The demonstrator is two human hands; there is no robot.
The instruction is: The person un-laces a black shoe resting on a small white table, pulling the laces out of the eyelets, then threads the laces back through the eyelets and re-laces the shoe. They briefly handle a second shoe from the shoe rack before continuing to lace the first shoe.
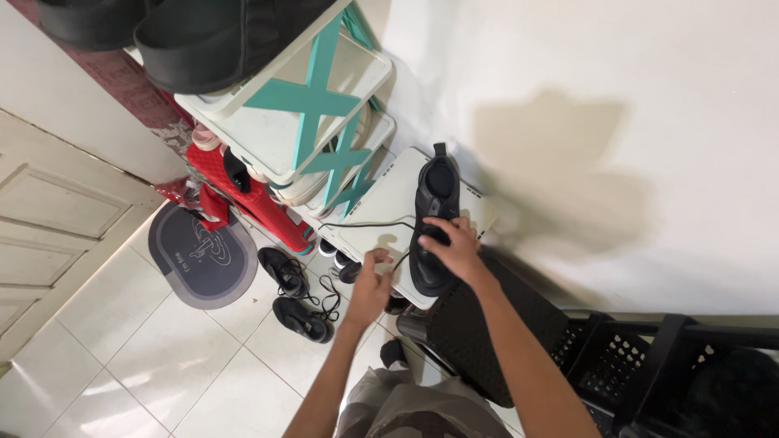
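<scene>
- Resting on the lowest white plastic shelf [381, 207] of a tiered shoe rack with teal cross-braces [312, 97], a black lace-up sneaker [432, 203] stands upright with its heel tab toward the wall and its toe toward the person.
- The right hand [453, 247] lies over the laced middle of the sneaker, fingers curled down onto the tongue and eyelet area; it presses on the shoe rather than lifting it.
- The left hand [370, 284] is beside the shelf's front edge, fingers closed in a narrow pinch; it appears to hold the end of the thin black shoelace [365, 225], though the contact itself is too small to confirm.
- That shoelace runs from the sneaker leftward across the bare white shelf surface, then bends back toward the left hand.
- On the white tiled floor [162, 357] below the rack lie two more black shoes [294, 296] with loose laces, just beside each other and near the left forearm.
- A dark grey oval doormat [199, 253] lies on the tiles in front of a cream panelled door [57, 211].
- A red fabric item [243, 191] hangs at the rack's left side.
- Large black footwear [203, 32] occupies the top shelf.
- A black perforated plastic crate [649, 357] stands at lower right, under the right forearm.
</scene>
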